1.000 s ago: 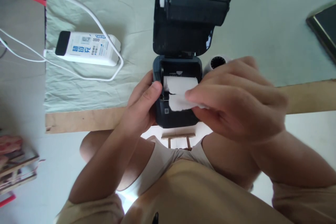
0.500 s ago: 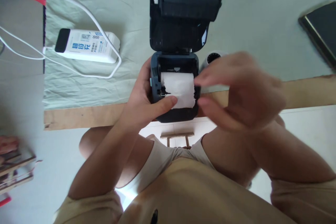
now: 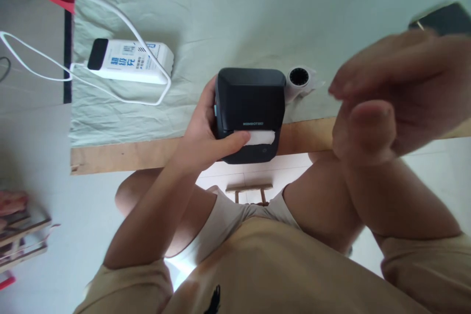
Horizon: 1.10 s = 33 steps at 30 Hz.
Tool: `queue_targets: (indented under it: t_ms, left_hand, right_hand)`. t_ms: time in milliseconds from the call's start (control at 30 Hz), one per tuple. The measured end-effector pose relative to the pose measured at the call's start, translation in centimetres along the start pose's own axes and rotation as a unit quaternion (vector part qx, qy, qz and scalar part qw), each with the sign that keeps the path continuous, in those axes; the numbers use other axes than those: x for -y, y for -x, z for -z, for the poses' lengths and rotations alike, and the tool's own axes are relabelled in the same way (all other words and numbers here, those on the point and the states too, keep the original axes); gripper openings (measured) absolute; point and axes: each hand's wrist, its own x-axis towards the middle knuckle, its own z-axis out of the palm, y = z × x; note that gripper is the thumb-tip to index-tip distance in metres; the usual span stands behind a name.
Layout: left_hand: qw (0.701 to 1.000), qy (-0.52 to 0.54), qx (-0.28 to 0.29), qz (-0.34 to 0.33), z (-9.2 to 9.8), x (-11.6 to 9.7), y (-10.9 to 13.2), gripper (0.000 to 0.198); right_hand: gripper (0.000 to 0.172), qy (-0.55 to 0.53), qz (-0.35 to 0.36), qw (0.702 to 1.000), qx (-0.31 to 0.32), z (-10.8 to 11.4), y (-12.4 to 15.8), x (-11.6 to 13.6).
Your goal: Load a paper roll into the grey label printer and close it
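A small black label printer [image 3: 250, 108] sits at the table's front edge with its lid closed. A strip of white paper [image 3: 262, 137] sticks out of its front slot. My left hand [image 3: 206, 137] grips the printer's left side, with the thumb lying across the front on the paper's left end. My right hand [image 3: 390, 93] hovers up to the right of the printer, blurred, fingers loosely curled and nothing in them. A spare paper roll [image 3: 300, 81] lies just right of the printer.
A white power strip [image 3: 130, 61] with white cables [image 3: 117, 19] lies at the back left on the pale green cloth [image 3: 257, 14]. A dark framed object [image 3: 441, 17] shows at the far right. The table's wooden edge [image 3: 121, 154] runs across; my knees are below.
The printer's lid has gone from open to closed, with paper now poking out of the slot. My right hand let go of the paper and lifted away to the right.
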Motion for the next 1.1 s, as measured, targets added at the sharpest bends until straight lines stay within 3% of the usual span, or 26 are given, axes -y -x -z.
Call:
queue_targets:
  t_ms: [133,267,367,533,700,900,1100]
  left_hand:
    - [1.000,0.023,0.005,0.003,-0.1,-0.2,0.0,0.071]
    - [0.999,0.043,0.006,0.003,-0.3,-0.3,0.0,0.067]
    - [0.997,0.071,0.012,0.001,-0.8,-0.5,0.2,0.053]
    - [0.996,0.084,0.013,0.040,-1.3,-1.2,0.3,0.033]
    - [0.997,0.071,-0.005,0.015,-1.1,-1.4,0.3,0.035]
    - [0.994,0.112,0.016,0.013,-1.4,-1.2,0.1,0.036]
    - [0.989,0.138,-0.055,0.028,-1.2,-0.2,-0.6,0.034]
  right_hand:
    - [0.048,-0.041,-0.025,0.999,0.016,0.2,0.4,0.7]
    - [0.065,-0.074,-0.042,0.996,0.004,0.4,0.9,1.4]
    - [0.074,-0.098,-0.060,0.993,0.020,0.1,0.9,1.4]
    - [0.075,-0.137,-0.112,0.983,0.056,-0.6,0.5,1.0]
    - [0.072,-0.144,-0.148,0.976,0.074,-0.8,0.3,0.8]
    - [0.071,-0.141,-0.118,0.980,0.078,-0.8,0.2,0.5]
    - [0.078,-0.119,-0.078,0.987,0.074,-1.0,0.2,0.1]
